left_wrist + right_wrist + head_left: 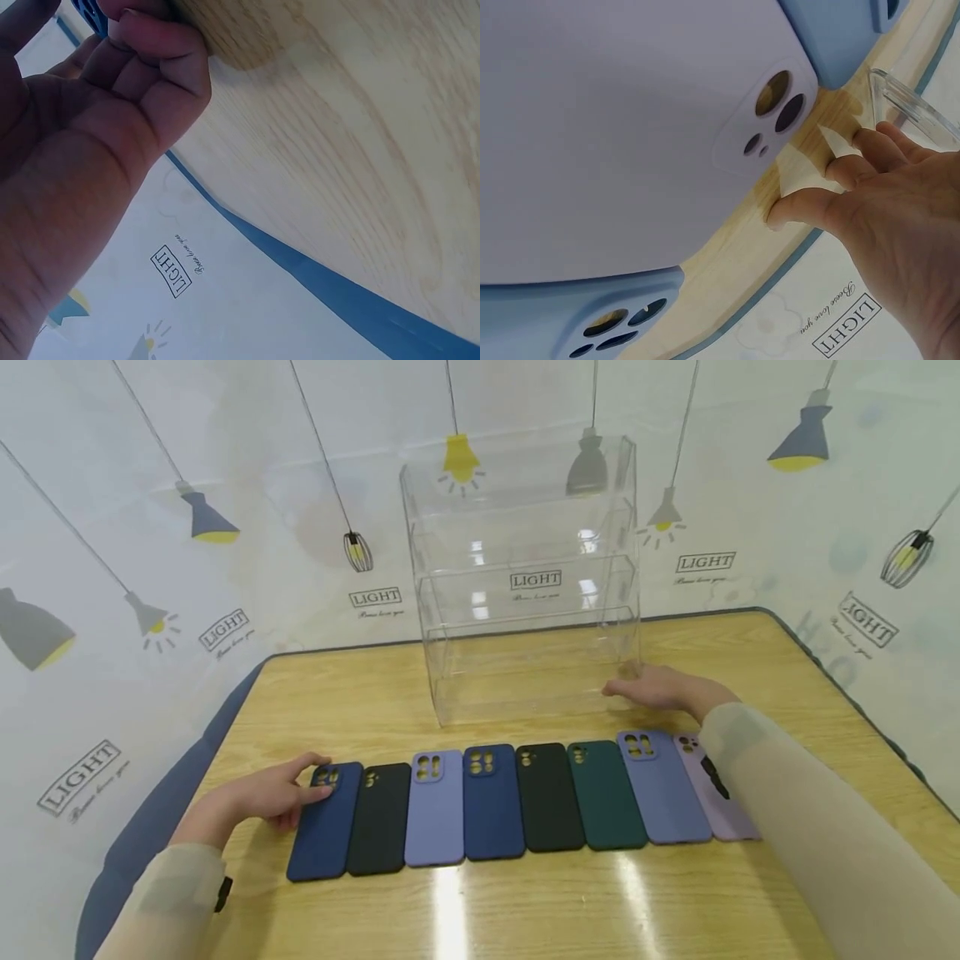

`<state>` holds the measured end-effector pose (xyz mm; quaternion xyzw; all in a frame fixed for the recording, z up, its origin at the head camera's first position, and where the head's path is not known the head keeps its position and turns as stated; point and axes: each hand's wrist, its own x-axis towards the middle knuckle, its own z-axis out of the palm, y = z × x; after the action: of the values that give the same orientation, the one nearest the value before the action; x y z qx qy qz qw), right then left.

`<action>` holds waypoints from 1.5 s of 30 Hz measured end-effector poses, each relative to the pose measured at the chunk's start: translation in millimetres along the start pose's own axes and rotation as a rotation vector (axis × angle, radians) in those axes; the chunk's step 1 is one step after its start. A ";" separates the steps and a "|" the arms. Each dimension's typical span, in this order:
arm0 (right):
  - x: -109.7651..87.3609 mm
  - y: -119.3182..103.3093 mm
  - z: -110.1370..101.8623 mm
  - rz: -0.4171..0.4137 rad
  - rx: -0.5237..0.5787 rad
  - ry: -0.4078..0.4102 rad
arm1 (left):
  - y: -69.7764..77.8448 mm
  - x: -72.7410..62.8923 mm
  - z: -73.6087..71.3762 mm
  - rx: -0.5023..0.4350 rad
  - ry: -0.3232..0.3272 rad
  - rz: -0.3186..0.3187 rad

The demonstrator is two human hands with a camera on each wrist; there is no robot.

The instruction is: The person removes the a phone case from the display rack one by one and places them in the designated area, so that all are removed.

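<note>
At the left end of a row of phone cases, my left hand (270, 792) pinches a dark blue phone case (324, 835) by its top corner, thumb over the camera cut-outs. The left wrist view shows curled fingers (142, 82) and only a bit of blue case (91, 16). My right hand (660, 687) is at the lower right front corner of a clear tiered display rack (525, 703). Its fingers look loosely extended in the right wrist view, beside the rack's edge (915, 105); exact contact is unclear. A pale pink case (630, 150) lies near that hand.
Between the hands lie black (378, 827), lavender (435, 818), blue (493, 814), black (552, 810), green (609, 806) and blue-violet (667, 797) cases. Another blue case (577, 315) lies beyond the pink one. A lamp-printed wall covering (300, 610) borders the wooden table (525, 910).
</note>
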<state>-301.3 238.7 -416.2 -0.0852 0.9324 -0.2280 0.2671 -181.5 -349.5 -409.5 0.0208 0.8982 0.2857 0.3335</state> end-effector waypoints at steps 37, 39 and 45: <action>-10.0 -2.8 -4.6 0.015 -0.002 -0.012 | 2.3 -3.9 0.4 -0.054 -0.019 0.010; -11.1 -3.4 -5.3 0.010 0.020 -0.025 | 2.6 -4.0 0.1 -0.057 -0.028 0.008; -9.0 -4.8 -14.2 -0.050 0.051 -0.046 | -0.2 0.5 -8.2 -0.085 -0.057 0.005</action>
<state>-301.2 242.4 -399.1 -0.1067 0.9176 -0.2562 0.2846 -186.8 -353.7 -404.8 0.0170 0.8753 0.3239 0.3586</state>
